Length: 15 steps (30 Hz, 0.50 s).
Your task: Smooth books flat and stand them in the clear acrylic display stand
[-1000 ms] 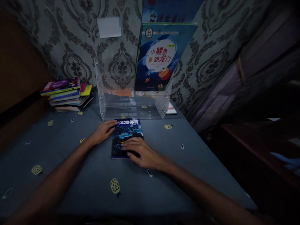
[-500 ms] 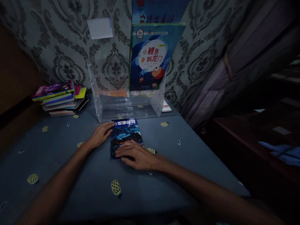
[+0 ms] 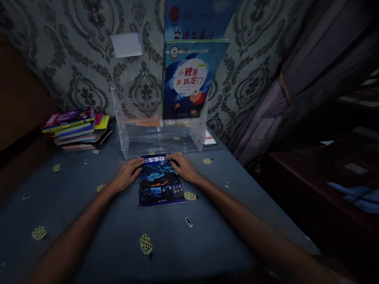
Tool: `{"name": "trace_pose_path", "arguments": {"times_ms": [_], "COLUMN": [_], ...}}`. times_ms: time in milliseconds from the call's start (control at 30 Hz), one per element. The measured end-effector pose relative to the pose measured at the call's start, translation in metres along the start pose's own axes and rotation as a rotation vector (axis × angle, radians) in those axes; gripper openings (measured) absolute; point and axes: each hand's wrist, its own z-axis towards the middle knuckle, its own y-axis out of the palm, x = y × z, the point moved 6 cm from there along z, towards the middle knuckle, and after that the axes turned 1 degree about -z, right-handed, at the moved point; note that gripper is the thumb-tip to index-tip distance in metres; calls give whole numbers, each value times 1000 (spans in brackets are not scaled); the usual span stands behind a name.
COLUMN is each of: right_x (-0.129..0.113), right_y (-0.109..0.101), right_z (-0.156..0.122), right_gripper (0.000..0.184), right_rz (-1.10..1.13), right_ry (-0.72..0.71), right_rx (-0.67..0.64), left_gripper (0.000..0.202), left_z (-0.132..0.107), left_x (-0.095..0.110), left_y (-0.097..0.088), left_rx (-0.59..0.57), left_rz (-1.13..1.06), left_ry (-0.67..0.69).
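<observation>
Blue book [image 3: 158, 180] against right hand [image 3: 183, 168]

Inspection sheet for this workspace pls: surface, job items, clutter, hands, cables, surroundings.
Surface: blue-grey table cover, yellow spotted fruit prints.
Job items: dark-blue book, lying flat, cover up, just in front of a clear stand that bears upright picture books.
Clutter: uneven book stack, back left.
Hands: left hand touches the book's upper left edge; right hand its upper right corner.
Cables: nothing seen; right side too dark to be sure.
Surroundings: patterned wall behind, tied curtain right.
</observation>
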Motion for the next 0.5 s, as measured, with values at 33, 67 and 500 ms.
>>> {"name": "trace_pose_path", "arguments": {"times_ms": [33, 67, 500], "right_x": [-1, -3, -42], "right_y": [0, 0, -23], "right_z": [-1, -3, -53], "right_gripper": [36, 36, 27], "right_rz": [2, 3, 55], "right_ry": [-3, -8, 27], "right_rx": [1, 2, -11], "left_gripper": [47, 47, 41], "left_z": [0, 0, 0], "left_x": [0, 0, 3], "left_y": [0, 0, 1], "left_rx": [3, 6, 8], "left_rz": [0, 0, 65], "left_ry": [2, 5, 1]}}
